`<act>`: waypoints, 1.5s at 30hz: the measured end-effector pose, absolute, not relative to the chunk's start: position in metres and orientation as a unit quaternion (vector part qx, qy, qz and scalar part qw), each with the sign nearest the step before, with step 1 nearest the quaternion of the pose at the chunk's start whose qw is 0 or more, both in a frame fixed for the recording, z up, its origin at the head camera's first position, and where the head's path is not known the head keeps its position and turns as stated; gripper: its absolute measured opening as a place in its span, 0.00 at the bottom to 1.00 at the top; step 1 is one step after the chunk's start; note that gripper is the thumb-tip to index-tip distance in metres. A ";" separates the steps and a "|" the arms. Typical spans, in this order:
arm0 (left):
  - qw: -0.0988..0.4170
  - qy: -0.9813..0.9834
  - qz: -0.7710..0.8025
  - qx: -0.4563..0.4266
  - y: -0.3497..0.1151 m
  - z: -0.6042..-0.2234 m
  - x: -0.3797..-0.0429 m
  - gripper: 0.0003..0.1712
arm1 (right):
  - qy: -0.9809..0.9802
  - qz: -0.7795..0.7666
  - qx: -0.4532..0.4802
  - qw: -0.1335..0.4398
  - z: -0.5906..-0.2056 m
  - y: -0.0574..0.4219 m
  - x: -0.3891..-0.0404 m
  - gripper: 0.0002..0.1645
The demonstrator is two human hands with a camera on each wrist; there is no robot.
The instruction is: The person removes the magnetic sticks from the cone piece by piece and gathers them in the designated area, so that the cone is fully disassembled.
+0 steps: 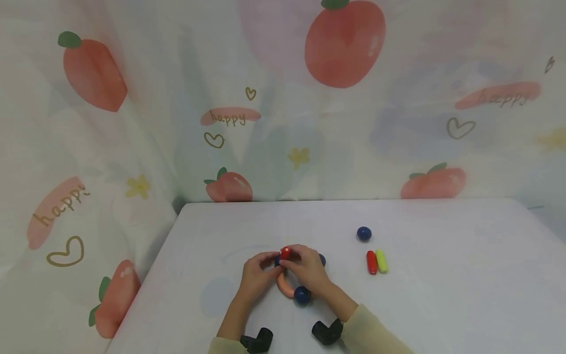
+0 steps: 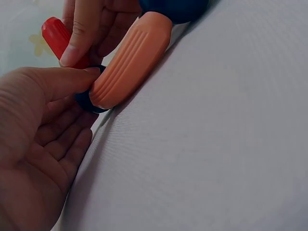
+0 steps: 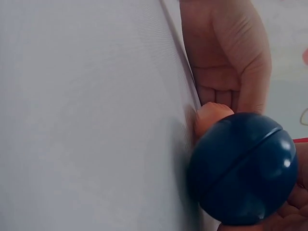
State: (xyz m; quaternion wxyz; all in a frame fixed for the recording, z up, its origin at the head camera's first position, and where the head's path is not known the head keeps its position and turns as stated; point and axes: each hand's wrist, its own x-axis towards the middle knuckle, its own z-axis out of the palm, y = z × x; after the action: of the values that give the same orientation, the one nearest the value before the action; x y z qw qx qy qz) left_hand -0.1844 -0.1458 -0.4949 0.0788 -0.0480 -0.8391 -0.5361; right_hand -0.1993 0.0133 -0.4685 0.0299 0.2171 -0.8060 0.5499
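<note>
And we're pinching the red rod (image 2: 56, 37) between the thumb and fingers of our right hand (image 1: 310, 268), so that's the nearer hand, right there on the shaft! Just below those fingers we're pinning the small navy ball (image 2: 86, 102) with our left hand (image 1: 258, 273), its thumb pressing from the near side, its other fingers curling in behind. Everything is turning on this line: we're keeping the rod's long axis roughly upright, leaning a little, its free end pointing up past the right fingertips and its lower end aiming down at the ball. Are they joined? We're not getting a clear look, as the thumbs are covering that meeting point.

Running from the pinned ball back toward us, below both sets of fingers, we're seeing the curved orange piece (image 2: 130, 62), its far end meeting the near ball (image 1: 302, 295) close to the tabletop (image 1: 446, 280). Just beyond the right knuckles another ball (image 1: 322, 259) is peeking out, partly hidden. Well off to the right of our fingers, a loose ball (image 1: 364, 233), a spare red stick (image 1: 372, 262) and a yellow-green stick (image 1: 382, 261) are lying untouched.
</note>
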 end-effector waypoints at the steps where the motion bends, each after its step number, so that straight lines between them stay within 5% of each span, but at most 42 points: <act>1: 0.079 -0.840 -0.535 -0.049 -0.146 -0.495 -0.185 0.17 | -0.807 0.548 0.218 0.032 -0.468 0.013 -0.199 0.16; 26: 0.074 -0.844 -0.529 -0.054 -0.146 -0.494 -0.182 0.18 | -0.789 0.576 0.199 0.082 -0.432 0.021 -0.194 0.15; 32: 0.062 -0.841 -0.536 -0.037 -0.147 -0.495 -0.180 0.19 | -0.812 0.557 0.167 0.045 -0.428 0.040 -0.193 0.16; 45: 0.069 -0.839 -0.539 -0.042 -0.144 -0.496 -0.180 0.20 | -0.858 0.495 0.123 0.056 -0.426 0.109 -0.190 0.20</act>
State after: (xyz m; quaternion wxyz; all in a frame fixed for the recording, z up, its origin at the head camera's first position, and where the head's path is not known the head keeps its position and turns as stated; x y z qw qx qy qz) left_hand -0.1804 -0.1444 -0.4961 0.0691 -0.0419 -0.8386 -0.5387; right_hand -0.1903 0.1091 -0.4259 0.0561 0.1231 -0.8581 0.4954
